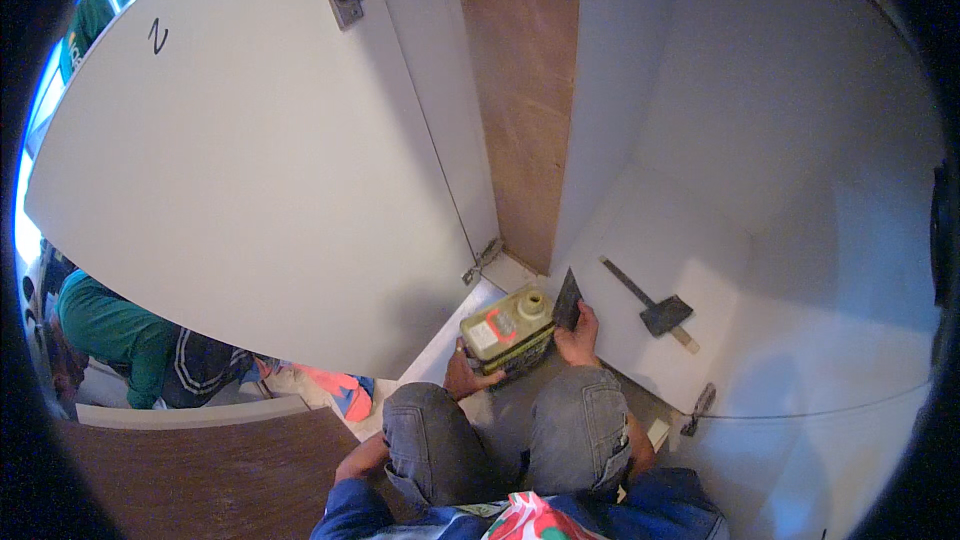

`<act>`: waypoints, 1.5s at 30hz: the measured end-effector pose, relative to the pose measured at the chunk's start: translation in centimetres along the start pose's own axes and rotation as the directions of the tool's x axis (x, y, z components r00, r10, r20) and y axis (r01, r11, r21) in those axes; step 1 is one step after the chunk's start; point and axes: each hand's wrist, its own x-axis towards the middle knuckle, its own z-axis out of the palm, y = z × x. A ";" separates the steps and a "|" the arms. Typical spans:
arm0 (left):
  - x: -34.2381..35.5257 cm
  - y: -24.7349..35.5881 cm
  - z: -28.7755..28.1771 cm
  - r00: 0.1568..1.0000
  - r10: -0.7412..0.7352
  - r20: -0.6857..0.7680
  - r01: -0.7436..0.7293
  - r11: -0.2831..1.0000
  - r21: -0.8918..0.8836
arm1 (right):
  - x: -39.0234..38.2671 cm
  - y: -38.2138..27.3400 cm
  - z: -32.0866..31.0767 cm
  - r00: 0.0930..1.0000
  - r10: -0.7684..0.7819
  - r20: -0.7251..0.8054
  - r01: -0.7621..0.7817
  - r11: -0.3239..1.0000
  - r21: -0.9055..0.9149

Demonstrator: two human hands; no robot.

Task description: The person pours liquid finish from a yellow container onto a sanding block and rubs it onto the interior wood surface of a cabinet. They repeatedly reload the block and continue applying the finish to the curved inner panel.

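Observation:
My left hand (464, 373) grips the left side of an olive-yellow plastic can (497, 332), which has an open spout on top and a red-edged label. My right hand (576, 338), just right of the can, holds a dark, thin flat plate (568, 300) upright, like a scraper. To the right, a dark tool (663, 314) with a square middle, a long thin bar and a short pale end lies on the white cabinet floor. My knees are bent below both hands.
An open white cabinet door (250, 160) with metal hinges stands left, beside a brown board (520, 100). The white interior (780, 110) encloses the right. A brown panel (200, 470) lies lower left. Beyond the door, a co-worker in green (125, 325) bends down near orange and blue fabric (330, 390).

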 end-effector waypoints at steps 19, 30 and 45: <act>6.5 12.7 -7.8 0.881 -0.237 0.410 0.003 0.868 0.497 | -0.1 -11.6 -4.9 0.839 0.543 0.012 -0.449 0.681 0.578; 5.0 10.7 -8.0 0.851 -0.402 0.337 0.169 0.819 0.549 | 1.6 -14.7 -9.1 0.768 0.641 0.006 -0.447 0.528 0.722; 3.1 8.8 -8.1 0.903 -0.349 0.248 0.261 0.908 0.328 | 2.8 -14.0 -10.5 0.856 0.517 0.030 -0.462 0.737 0.493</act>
